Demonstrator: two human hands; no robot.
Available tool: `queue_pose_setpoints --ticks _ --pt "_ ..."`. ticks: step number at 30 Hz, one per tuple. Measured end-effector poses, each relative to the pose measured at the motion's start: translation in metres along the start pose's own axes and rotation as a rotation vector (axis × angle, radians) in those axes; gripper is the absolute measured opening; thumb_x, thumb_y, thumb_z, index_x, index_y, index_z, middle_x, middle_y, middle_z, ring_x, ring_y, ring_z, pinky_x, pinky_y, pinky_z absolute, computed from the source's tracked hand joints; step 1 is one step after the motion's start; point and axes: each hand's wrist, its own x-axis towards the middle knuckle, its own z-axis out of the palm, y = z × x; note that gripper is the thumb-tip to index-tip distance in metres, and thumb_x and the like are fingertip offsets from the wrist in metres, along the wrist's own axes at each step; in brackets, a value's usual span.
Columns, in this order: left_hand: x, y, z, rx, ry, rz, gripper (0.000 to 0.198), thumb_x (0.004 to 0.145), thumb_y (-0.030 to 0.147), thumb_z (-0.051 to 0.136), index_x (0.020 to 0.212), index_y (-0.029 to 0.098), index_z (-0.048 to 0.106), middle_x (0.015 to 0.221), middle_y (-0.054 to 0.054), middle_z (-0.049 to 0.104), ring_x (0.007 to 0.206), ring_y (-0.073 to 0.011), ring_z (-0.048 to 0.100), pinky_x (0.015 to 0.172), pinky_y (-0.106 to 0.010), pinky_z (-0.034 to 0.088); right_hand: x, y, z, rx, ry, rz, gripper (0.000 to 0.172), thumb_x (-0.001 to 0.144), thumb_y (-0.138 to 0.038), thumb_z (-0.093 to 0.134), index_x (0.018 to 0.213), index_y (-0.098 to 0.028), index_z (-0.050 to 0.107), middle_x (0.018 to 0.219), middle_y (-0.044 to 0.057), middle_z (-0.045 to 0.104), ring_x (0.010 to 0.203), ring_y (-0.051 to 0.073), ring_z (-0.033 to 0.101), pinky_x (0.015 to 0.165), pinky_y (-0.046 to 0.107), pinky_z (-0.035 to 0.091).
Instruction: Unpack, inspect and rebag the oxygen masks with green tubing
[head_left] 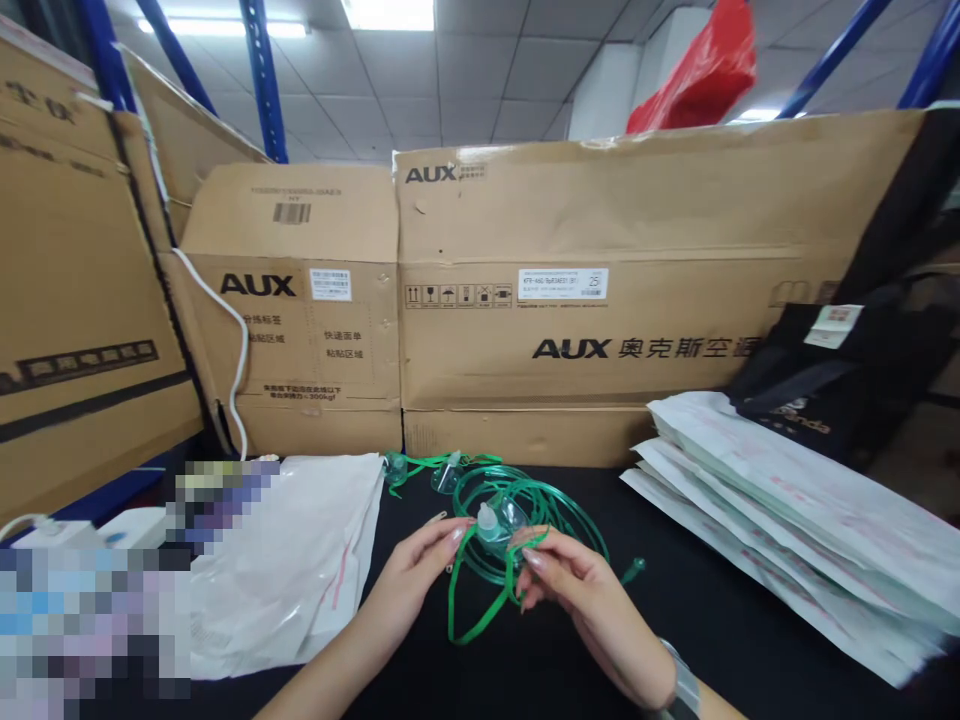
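A clear green oxygen mask (493, 533) with a whitish connector rests on the black table in front of me. Its green elastic strap (480, 628) hangs in a loop toward me. My left hand (429, 552) pinches the mask's left side by the strap, thumb and fingers together. My right hand (564, 570) has the strap pinched between thumb and fingers at the mask's right side. Behind the mask lies coiled green tubing (574, 500), its end fitting (634, 569) off to the right. Parts of the mask are hidden by my fingers.
Farther back lie another small clear mask piece (448, 474) and a green strap. White plastic packages (300, 560) lie at left; a stack of white packages (780, 500) stands at right. Cardboard panels (525, 370) wall off the back, with a black bag (795, 370) at right.
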Motion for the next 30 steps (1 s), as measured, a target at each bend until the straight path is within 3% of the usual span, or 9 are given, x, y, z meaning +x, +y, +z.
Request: queue_pose_setpoints --ticks 3,9,14,16,20,24,30 --pt "0.0 -0.002 0.001 -0.053 -0.029 -0.006 0.035 0.063 0.04 0.067 0.091 0.021 0.067 0.099 -0.006 0.067 0.101 -0.0233 0.054 0.092 -0.034 0.037 0.0 0.005 -0.001 0.115 -0.071 0.066 0.018 0.073 -0.032 0.063 0.075 -0.015 0.059 0.057 0.0 0.057 0.054 0.01 0.054 0.056 0.024 0.046" --pt "0.0 -0.007 0.002 -0.133 -0.048 -0.092 0.047 0.046 0.031 0.079 0.088 0.018 0.064 0.089 -0.008 0.066 0.089 -0.0224 0.058 0.082 -0.035 0.042 0.001 0.013 -0.005 0.276 -0.18 0.167 0.018 0.076 -0.03 0.06 0.07 -0.013 0.055 0.052 -0.002 0.054 0.042 0.007 0.053 0.042 0.017 0.04" --pt "-0.008 0.006 0.007 -0.157 -0.239 -0.132 0.026 0.058 0.029 0.073 0.077 0.015 0.064 0.08 -0.006 0.068 0.081 -0.0191 0.061 0.08 -0.031 0.041 0.003 0.017 -0.006 0.32 -0.205 0.199 0.021 0.073 -0.031 0.064 0.07 -0.012 0.055 0.054 -0.001 0.055 0.044 0.008 0.054 0.039 0.015 0.04" --pt "-0.011 0.009 0.008 -0.191 -0.251 -0.15 0.02 0.058 0.025 0.074 0.071 0.015 0.063 0.074 -0.004 0.068 0.075 -0.0173 0.062 0.076 -0.029 0.042 0.003 0.017 -0.004 0.318 -0.185 0.233 0.023 0.072 -0.032 0.064 0.07 -0.011 0.057 0.056 -0.001 0.056 0.046 0.007 0.053 0.043 0.017 0.043" --pt "-0.011 0.009 0.008 -0.198 -0.146 -0.174 0.016 0.059 0.023 0.073 0.067 0.015 0.063 0.068 -0.001 0.066 0.066 -0.0129 0.06 0.068 -0.023 0.042 0.003 0.015 0.001 0.27 -0.147 0.28 0.026 0.077 -0.037 0.057 0.074 -0.011 0.058 0.065 0.001 0.059 0.051 0.008 0.055 0.054 0.022 0.048" --pt "-0.009 0.007 0.004 -0.303 -0.135 -0.218 0.014 0.067 0.027 0.068 0.073 0.015 0.064 0.075 -0.003 0.066 0.071 -0.0133 0.06 0.071 -0.024 0.042 0.006 0.013 0.0 0.107 -0.108 0.277 0.033 0.075 -0.045 0.055 0.076 -0.012 0.059 0.076 0.003 0.06 0.049 0.009 0.057 0.052 0.025 0.047" --pt "-0.004 -0.001 -0.006 -0.433 -0.046 -0.34 0.015 0.071 0.024 0.064 0.083 0.015 0.065 0.077 -0.004 0.065 0.069 -0.0111 0.058 0.069 -0.023 0.043 0.016 0.0 -0.024 -0.168 0.168 0.052 0.032 0.07 -0.042 0.06 0.087 -0.015 0.062 0.083 0.004 0.06 0.055 0.01 0.058 0.053 0.024 0.047"
